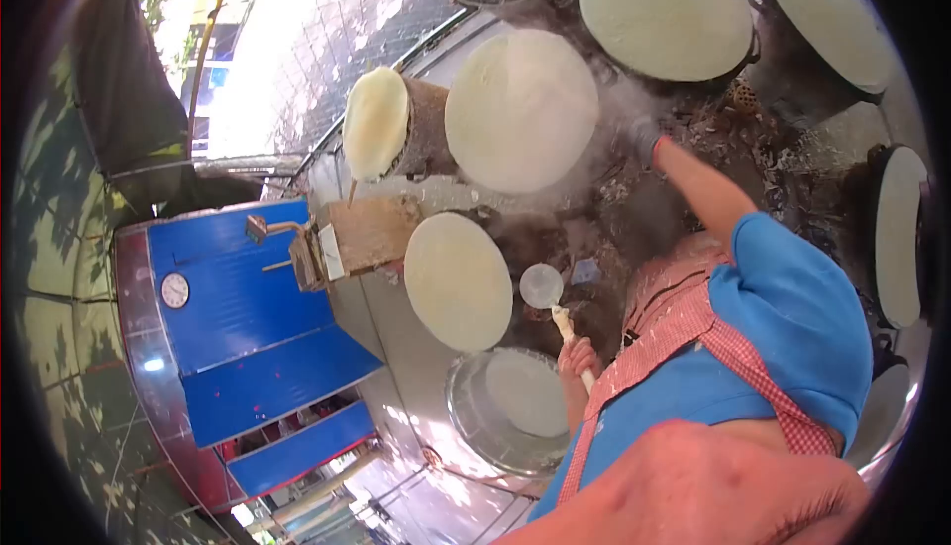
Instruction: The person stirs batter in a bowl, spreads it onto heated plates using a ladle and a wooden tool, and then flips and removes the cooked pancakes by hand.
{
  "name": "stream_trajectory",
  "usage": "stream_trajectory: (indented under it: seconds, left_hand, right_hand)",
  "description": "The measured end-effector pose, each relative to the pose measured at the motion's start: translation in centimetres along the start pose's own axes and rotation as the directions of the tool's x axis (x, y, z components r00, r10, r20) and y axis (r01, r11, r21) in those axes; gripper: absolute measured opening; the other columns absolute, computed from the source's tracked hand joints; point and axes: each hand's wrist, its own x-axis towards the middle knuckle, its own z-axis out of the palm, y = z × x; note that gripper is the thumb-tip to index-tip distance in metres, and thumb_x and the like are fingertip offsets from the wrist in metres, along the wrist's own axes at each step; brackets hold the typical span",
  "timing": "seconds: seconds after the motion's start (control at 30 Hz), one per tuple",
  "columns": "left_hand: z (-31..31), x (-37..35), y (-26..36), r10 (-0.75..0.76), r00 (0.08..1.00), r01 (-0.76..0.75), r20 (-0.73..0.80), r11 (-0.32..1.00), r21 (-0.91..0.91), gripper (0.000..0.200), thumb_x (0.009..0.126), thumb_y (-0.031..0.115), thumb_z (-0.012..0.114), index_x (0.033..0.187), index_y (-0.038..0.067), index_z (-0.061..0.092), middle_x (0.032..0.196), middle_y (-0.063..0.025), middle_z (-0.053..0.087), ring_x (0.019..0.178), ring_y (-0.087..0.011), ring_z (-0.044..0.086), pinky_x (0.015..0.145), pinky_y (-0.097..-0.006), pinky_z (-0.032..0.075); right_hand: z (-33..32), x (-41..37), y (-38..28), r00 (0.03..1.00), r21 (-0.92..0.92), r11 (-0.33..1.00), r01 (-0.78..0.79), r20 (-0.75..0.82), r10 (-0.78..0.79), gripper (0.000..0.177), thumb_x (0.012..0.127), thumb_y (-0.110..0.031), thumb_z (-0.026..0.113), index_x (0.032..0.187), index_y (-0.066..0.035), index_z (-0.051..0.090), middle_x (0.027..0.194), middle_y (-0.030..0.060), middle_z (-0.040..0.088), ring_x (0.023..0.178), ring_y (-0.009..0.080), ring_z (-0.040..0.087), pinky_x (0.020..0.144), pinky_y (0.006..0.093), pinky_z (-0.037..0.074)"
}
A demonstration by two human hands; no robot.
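Observation:
My left hand (578,358) is wrapped around the pale handle of a ladle (542,286). The ladle's round bowl points away from me, beside a pot with a flat pale top (459,282). Near my left hand stands a wide metal basin (466,426) with pale liquid (525,393) in it. My right arm reaches out to my right, with a red band at the wrist. Steam blurs my right hand (642,136), which looks dark, perhaps gloved, and its fingers cannot be made out. Close by is a large steaming round pale top (522,111).
More pots with pale round tops (666,15) stand around me, one at the far right (899,238). Dark debris (733,149) covers the ground between them. A wooden box (371,235) and a blue panel (248,277) with a clock (174,290) are ahead.

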Motion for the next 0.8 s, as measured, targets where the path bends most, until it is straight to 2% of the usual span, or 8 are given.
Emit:
stream_trajectory:
  seconds: [0.13, 0.23, 0.3, 0.37, 0.47, 0.6, 0.67, 0.8]
  left_hand:
    - [0.4, 0.3, 0.5, -0.008, 0.999, 0.014, 0.053, 0.993, -0.113, 0.008, 0.085, 0.009, 0.042, 0.081, 0.003, 0.045, 0.057, 0.0017, 0.027, 0.042, -0.0061, 0.028, 0.037, -0.0171, 0.029]
    - [2.3, 0.0, 0.1, 0.156, 0.988, -0.155, -0.013, 0.984, 0.091, 0.029, 0.083, 0.006, 0.044, 0.111, 0.014, 0.048, 0.061, 0.0006, 0.029, 0.043, -0.0065, 0.03, 0.036, -0.0179, 0.029]
    - [0.3, 0.8, 3.1, 0.125, 0.992, -0.126, 0.011, 0.986, 0.107, 0.048, 0.083, 0.006, 0.044, 0.125, 0.027, 0.036, 0.063, -0.0005, 0.029, 0.043, -0.0064, 0.031, 0.036, -0.0182, 0.031]
    - [1.9, 1.1, 2.2, 0.137, 0.987, -0.144, 0.082, 0.986, 0.084, 0.044, 0.083, 0.006, 0.045, 0.123, 0.022, 0.04, 0.062, -0.0003, 0.029, 0.042, -0.0065, 0.031, 0.036, -0.0177, 0.032]
    - [2.7, 3.1, 4.5, 0.125, 0.99, -0.128, 0.063, 0.991, 0.042, 0.038, 0.084, 0.009, 0.042, 0.121, 0.017, 0.042, 0.059, -0.0004, 0.029, 0.041, -0.0067, 0.031, 0.034, -0.0182, 0.031]
    - [6.5, 7.4, 7.0, 0.042, 0.997, -0.051, 0.065, 0.99, 0.132, 0.024, 0.086, 0.013, 0.039, 0.108, 0.01, 0.047, 0.056, 0.0007, 0.028, 0.039, -0.0064, 0.029, 0.032, -0.0191, 0.027]
    - [9.1, 10.0, 7.8, 0.068, 0.997, -0.073, 0.04, 0.986, 0.147, 0.013, 0.086, 0.014, 0.04, 0.09, 0.005, 0.048, 0.055, 0.0014, 0.028, 0.039, -0.0063, 0.028, 0.032, -0.0193, 0.027]
    - [14.7, 15.2, 6.5, 0.21, 0.975, -0.223, 0.077, 0.93, 0.291, 0.016, 0.085, 0.013, 0.043, 0.072, 0.005, 0.039, 0.053, 0.0027, 0.027, 0.04, -0.0062, 0.028, 0.035, -0.0184, 0.028]
  right_hand:
    - [4.2, 0.2, 3.2, 0.988, -0.107, 0.994, 0.02, 0.153, -0.004, 0.027, 0.077, -0.025, 0.044, 0.097, -0.014, 0.058, 0.088, 0.006, 0.062, 0.081, 0.0269, 0.059, 0.067, 0.0333, 0.047]
    - [-10.5, 0.2, -2.9, 0.929, 0.553, 0.804, -0.218, -0.136, 0.345, 0.025, 0.08, -0.027, 0.05, 0.094, -0.009, 0.059, 0.079, 0.0055, 0.063, 0.07, 0.0247, 0.06, 0.064, 0.0392, 0.045]
    - [-11.4, 4.4, -0.8, 0.889, 0.186, 0.908, -0.375, -0.205, 0.409, 0.025, 0.082, -0.029, 0.046, 0.094, -0.011, 0.059, 0.087, 0.0087, 0.062, 0.073, 0.0313, 0.058, 0.065, 0.0397, 0.045]
    - [-7.4, 8.3, 1.3, 0.895, 0.101, 0.95, -0.297, -0.317, 0.313, 0.025, 0.082, -0.027, 0.042, 0.095, -0.013, 0.057, 0.093, 0.0158, 0.059, 0.072, 0.0343, 0.057, 0.062, 0.0412, 0.046]
    - [-8.6, 5.6, -1.3, 0.996, -0.395, 0.914, 0.087, 0.009, -0.091, 0.022, 0.081, -0.022, 0.041, 0.095, -0.015, 0.057, 0.072, 0.0179, 0.059, 0.065, 0.03, 0.059, 0.057, 0.0411, 0.045]
    - [-11.4, 2.9, 1.0, 0.951, -0.273, 0.912, 0.307, 0.046, -0.306, 0.024, 0.078, -0.019, 0.041, 0.099, -0.016, 0.053, 0.078, 0.017, 0.058, 0.065, 0.0302, 0.058, 0.054, 0.041, 0.045]
    - [-12.5, 2.3, 1.8, 0.981, -0.077, 0.997, -0.017, -0.195, 0.002, 0.024, 0.079, -0.018, 0.041, 0.099, -0.016, 0.053, 0.073, 0.0133, 0.057, 0.062, 0.029, 0.057, 0.054, 0.041, 0.044]
    - [-9.1, -0.2, 2.2, 0.945, -0.307, 0.92, 0.243, -0.139, -0.296, 0.029, 0.083, -0.026, 0.042, 0.109, -0.019, 0.051, 0.079, 0.0147, 0.058, 0.065, 0.0312, 0.057, 0.057, 0.0408, 0.043]
